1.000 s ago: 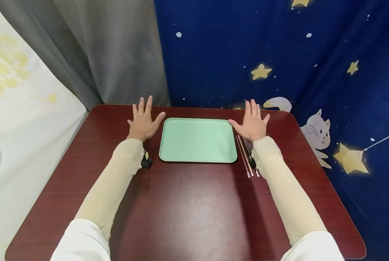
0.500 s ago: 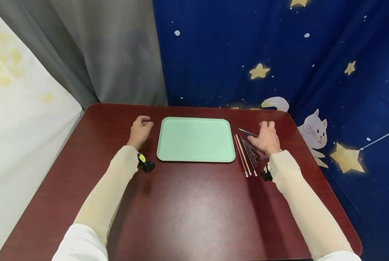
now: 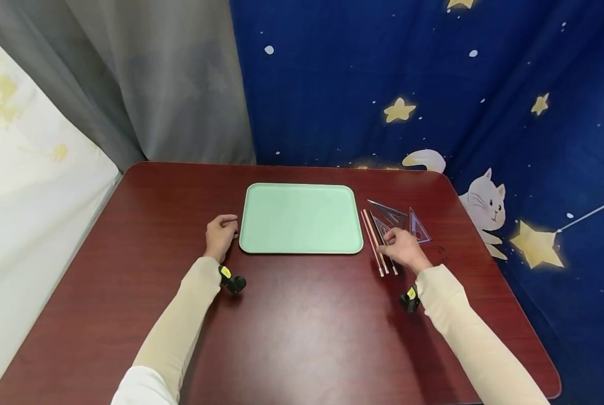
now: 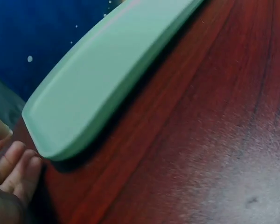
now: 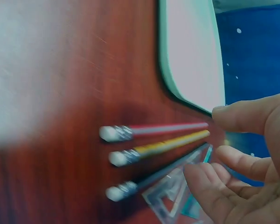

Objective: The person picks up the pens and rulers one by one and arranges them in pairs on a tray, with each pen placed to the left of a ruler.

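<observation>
Pale green, the tray (image 3: 302, 218) lay flat on the dark red table (image 3: 302, 326), with pencils (image 5: 170, 143) toward four o'clock from it and see-through set squares (image 3: 419, 230) at three, probably grouped there to suit the right hand (image 3: 404, 248). That hand hung about the pencils, thumb and fingers apart, nothing between them. At nine o'clock the left hand (image 3: 218, 236), loosely bent and holding nothing, was beside the tray, perhaps simply resting; touch could not be told. The right wrist view showed metal ferrules (image 5: 125, 132), too small in the head view, which alone took in both hands.
</observation>
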Motion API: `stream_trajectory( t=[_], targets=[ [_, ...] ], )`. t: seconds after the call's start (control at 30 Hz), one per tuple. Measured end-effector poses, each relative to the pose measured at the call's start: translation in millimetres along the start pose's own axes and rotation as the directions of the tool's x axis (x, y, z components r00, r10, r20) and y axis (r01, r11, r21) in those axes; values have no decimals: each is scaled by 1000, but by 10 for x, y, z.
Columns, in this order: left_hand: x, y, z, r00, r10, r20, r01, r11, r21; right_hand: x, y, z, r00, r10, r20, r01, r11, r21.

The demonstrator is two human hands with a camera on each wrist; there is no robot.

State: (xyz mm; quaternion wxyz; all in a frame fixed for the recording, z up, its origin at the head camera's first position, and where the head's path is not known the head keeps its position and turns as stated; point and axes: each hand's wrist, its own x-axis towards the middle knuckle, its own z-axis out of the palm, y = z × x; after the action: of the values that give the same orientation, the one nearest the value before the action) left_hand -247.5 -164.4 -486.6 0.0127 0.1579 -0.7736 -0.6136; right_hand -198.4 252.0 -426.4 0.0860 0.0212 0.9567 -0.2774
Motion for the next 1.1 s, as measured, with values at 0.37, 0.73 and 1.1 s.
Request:
stream_trajectory(
  t=[0.37, 0.73, 1.1],
  targets=[
    [-74, -223, 17, 992, 99, -72, -96, 994, 46, -113, -6, 320, 1000, -12, 11, 12, 999, -44],
    [-152, -347, 57, 970, 218, -106, -198, 965, 170, -93, 30, 447, 999, 21, -45, -28, 985, -170],
    [-178, -347, 145, 940, 321, -115, -292, 932, 215, -111, 45, 418, 994, 73, -78, -82, 988, -128]
  ],
)
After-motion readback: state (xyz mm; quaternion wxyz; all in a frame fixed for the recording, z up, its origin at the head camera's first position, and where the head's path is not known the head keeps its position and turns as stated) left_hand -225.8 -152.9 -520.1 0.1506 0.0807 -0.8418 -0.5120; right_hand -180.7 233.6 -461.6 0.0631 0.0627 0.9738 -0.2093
